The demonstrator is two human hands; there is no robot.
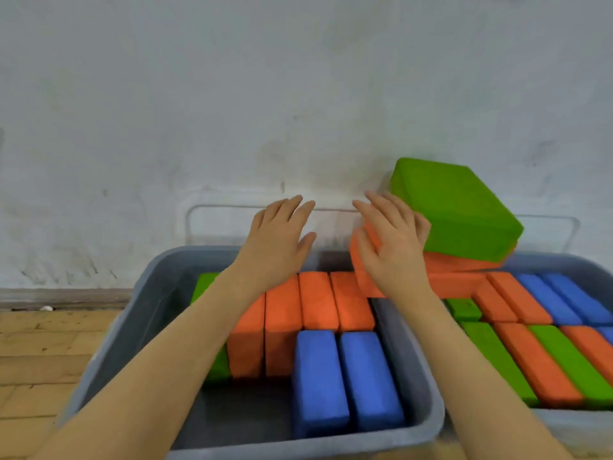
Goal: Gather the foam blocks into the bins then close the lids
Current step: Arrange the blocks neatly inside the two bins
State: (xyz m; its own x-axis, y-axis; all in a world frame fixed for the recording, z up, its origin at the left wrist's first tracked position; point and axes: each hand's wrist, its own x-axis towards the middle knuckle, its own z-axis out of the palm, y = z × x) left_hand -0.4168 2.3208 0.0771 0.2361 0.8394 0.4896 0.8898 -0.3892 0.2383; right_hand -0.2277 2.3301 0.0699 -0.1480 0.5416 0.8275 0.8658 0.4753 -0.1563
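Here, seen from a head camera looking down, two grey plastic bins sit side by side on a wooden plank floor [39, 353] against a scuffed white wall [232, 94]. The left grey bin [156, 293] is partly filled with rectangular foam blocks: a row of orange foam blocks [318, 300] standing on edge, two blue foam blocks [345, 376] in front of them, and a green foam block [204, 287] at the far left, partly hidden by a forearm. The right grey bin [564, 423] is packed with orange, green and blue blocks lying in rows. At its back left corner, a large green foam block [457, 207] lies tilted on top of a large orange foam block [447, 270], both sticking up above the rim. A clear lid [199, 214] leans against the wall behind the bins. The left hand [282, 237] hovers above the left bin, fingers straight and slightly spread, holding nothing. The right hand [391, 240] lies flat, fingers straight and close together, against the left side of the stacked orange and green blocks
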